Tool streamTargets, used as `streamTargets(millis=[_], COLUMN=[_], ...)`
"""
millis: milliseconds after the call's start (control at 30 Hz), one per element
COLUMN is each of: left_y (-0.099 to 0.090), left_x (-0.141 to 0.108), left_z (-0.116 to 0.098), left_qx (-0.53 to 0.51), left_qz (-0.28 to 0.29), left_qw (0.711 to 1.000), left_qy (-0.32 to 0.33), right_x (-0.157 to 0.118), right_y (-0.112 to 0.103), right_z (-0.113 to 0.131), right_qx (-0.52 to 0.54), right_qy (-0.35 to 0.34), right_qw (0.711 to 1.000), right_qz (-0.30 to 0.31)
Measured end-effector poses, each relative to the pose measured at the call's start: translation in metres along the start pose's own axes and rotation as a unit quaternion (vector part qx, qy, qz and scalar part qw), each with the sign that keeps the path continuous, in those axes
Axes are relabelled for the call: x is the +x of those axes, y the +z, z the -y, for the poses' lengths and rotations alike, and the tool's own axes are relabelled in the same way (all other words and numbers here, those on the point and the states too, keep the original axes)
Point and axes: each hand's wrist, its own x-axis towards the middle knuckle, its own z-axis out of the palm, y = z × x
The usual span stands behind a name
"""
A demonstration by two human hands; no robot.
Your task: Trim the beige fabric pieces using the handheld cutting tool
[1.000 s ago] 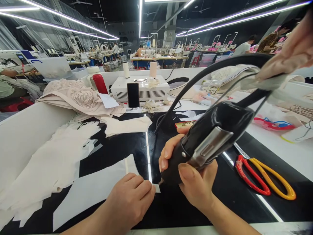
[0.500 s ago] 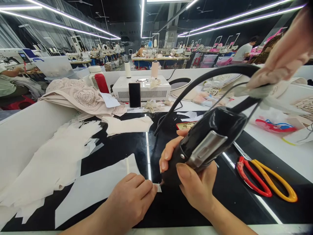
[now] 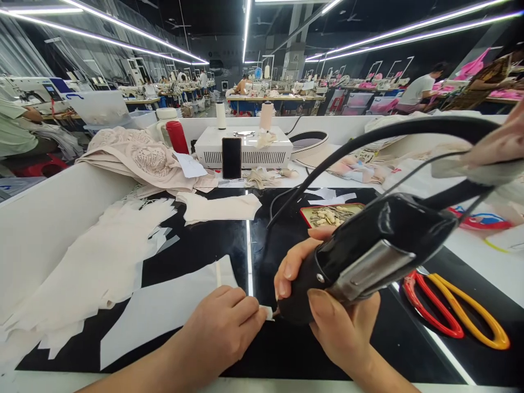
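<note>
Left hand (image 3: 229, 327): fingers curled and pinching a pale tab (image 3: 268, 311), whose end pokes out past them; I read the grip as steadying that end. Whether tab and panel are one piece, I can't tell.
Right hand (image 3: 344, 333): wrapped around the black tool (image 3: 368, 240), thumb on the near side, fingers on the far side, likely to govern its angle.
Tool: tilted, narrow end down at the tab; I can't make out whether they touch.
White panel (image 3: 164, 308): flat on the black board (image 3: 282, 357), partly under the left hand, which probably pins it.
Scissors (image 3: 447, 311): lying right of the right hand, handles toward me, presumably for easy pickup.
Cloth pile (image 3: 90, 267): heaped left, apart from the hands, which I'd guess leaves them working room.
Cable (image 3: 347, 144): arched above the board, perhaps so it doesn't drag; a blurred pale bundle hides part of it.
Tray (image 3: 305, 220): beyond the tool, its rim seemingly containing small loose pieces.
Phone (image 3: 231, 158): upright before the white box (image 3: 204, 158), apparently leaning on it.
Spools (image 3: 221, 115): standing by the box's back edge.
Co-worker (image 3: 421, 90): seated far right, well apart.
</note>
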Motion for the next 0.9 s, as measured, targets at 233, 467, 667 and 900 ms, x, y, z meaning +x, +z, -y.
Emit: streamTargets(millis=[233,467,667,900], left_y=[-0.002,-0.009,-0.007,0.001], left_x=[-0.013,-0.02,-0.02,-0.026], left_z=[0.011,0.017,0.015,0.011], left_qx=[0.004,0.033,0.032,0.054], left_qz=[0.012,-0.008,-0.029,-0.016], left_qw=[1.0,0.999,0.999,0.998], left_qy=[0.005,-0.002,-0.019,-0.019], right_x=[-0.002,-0.001,0.002,0.006], right_y=[-0.004,-0.006,-0.007,-0.005], right_z=[-0.002,0.001,0.006,0.006], right_qx=[0.034,0.026,0.009,0.012], right_qy=[0.023,0.035,0.027,0.022], right_qw=[0.999,0.999,0.999,0.999], right_qz=[-0.014,-0.013,-0.018,-0.041])
